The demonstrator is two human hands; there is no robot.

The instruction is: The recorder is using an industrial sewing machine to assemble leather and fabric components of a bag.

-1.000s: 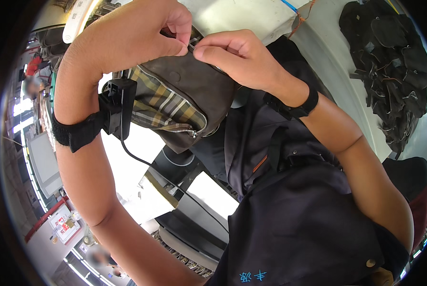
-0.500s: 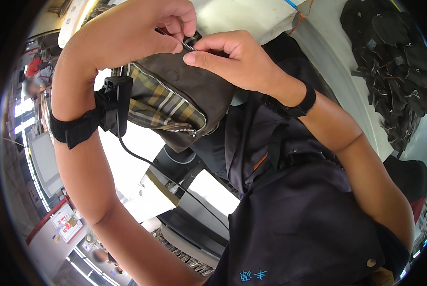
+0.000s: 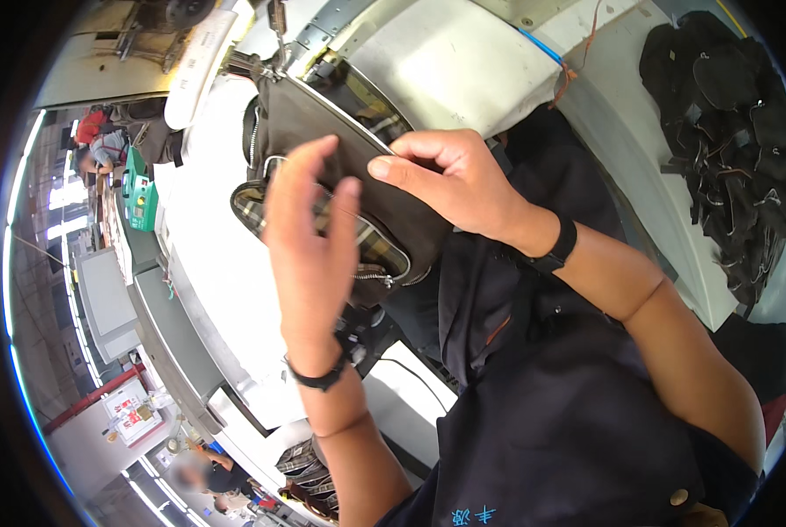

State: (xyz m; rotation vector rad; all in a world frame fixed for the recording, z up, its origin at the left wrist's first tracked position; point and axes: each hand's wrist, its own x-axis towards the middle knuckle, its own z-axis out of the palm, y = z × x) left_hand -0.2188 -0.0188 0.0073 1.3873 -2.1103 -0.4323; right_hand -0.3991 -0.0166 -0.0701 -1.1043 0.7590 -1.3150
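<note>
A dark olive-brown bag (image 3: 318, 123) with silver zips and plaid lining (image 3: 362, 220) lies against the pale machine bed, its upper corner by metal machine parts (image 3: 279, 57). My right hand (image 3: 437, 180) pinches the bag's long zip edge between thumb and curled fingers. My left hand (image 3: 310, 228) is blurred, raised over the bag's lower left part with fingers apart and nothing visible in them. A dark apron (image 3: 569, 404) covers my front.
A pile of black pieces (image 3: 722, 158) sits at right. A blue cable (image 3: 538, 48) crosses the top. A green case (image 3: 138, 193) is at left. Co-workers (image 3: 103, 149) (image 3: 209, 474) appear left. Plaid pieces (image 3: 301, 474) lie low.
My left hand has let go of the zip edge and moved down. My right hand, still pinching, and the bag have shifted lower in view, uncovering machine parts above.
</note>
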